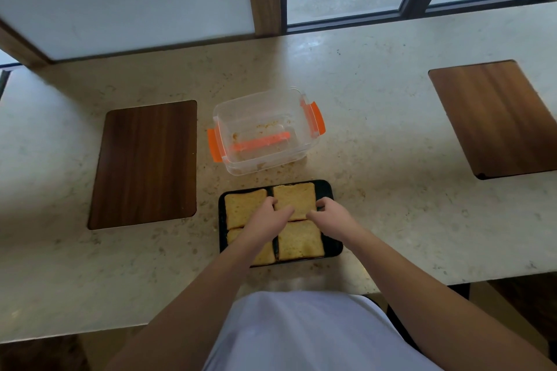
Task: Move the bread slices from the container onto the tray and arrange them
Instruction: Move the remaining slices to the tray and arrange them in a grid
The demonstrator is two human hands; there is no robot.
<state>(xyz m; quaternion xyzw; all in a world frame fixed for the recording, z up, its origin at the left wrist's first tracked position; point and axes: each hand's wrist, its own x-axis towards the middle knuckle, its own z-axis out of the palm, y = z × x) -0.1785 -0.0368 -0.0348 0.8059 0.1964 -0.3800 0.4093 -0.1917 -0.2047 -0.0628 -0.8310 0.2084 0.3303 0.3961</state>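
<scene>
**Four slices on tray, both hands at far-right slice**

While four bread slices (299,239) fill the black tray (331,245) at the counter's (376,129) near edge, left hand (269,215) pinches the far-right slice's (297,197) left edge, right hand (330,212) curls on its right edge. Clear container (262,132), orange clips, sits behind holding only crumbs. No readable writing.

1. Four bread slices (294,201) lie two by two on a black tray (330,245) on the table (376,220).
2. The left hand (271,215) and right hand (330,214) rest on the far-right slice, fingers (320,205) curled at its side edges.
3. A clear container (262,129) with orange clips, only crumbs inside, sits at 12 o'clock from the tray.
</scene>
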